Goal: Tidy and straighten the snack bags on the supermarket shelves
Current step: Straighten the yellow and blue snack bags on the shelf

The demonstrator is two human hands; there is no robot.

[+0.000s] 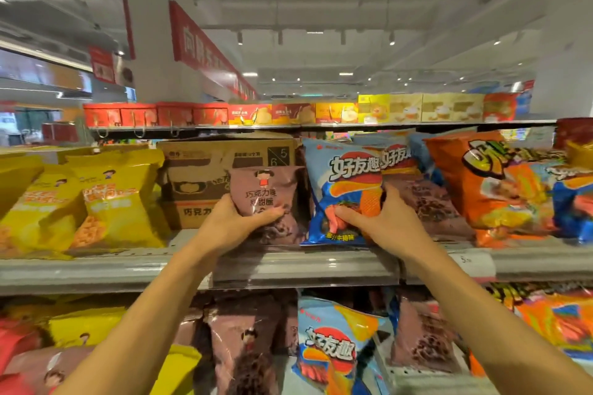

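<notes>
1. The left hand [236, 223] curls around the lower part of a brown chocolate snack bag [268, 199]; its thumb lies across the front of the bag and the other fingers are hidden behind it.
2. The right hand [382, 221] grips the lower right part of a blue chip bag [345, 192]; the thumb presses on the front near the bottom and the fingers wrap the bag's right edge.
3. Both bags stand upright, side by side and touching, on the middle shelf [305, 266], the brown one left of the blue one.
4. Behind the brown bag sits a cardboard box [205, 176].
5. Just right of the right hand lies another brown bag [430, 202], leaning back, and beyond it an orange snack bag [491, 183].
6. Yellow snack bags [109, 196] fill the left of the same shelf.
7. More brown, blue, yellow and orange bags sit on the shelf below [417, 375], between the two forearms and beside them.
8. Red and yellow gift boxes [288, 112] line the top shelf.
</notes>
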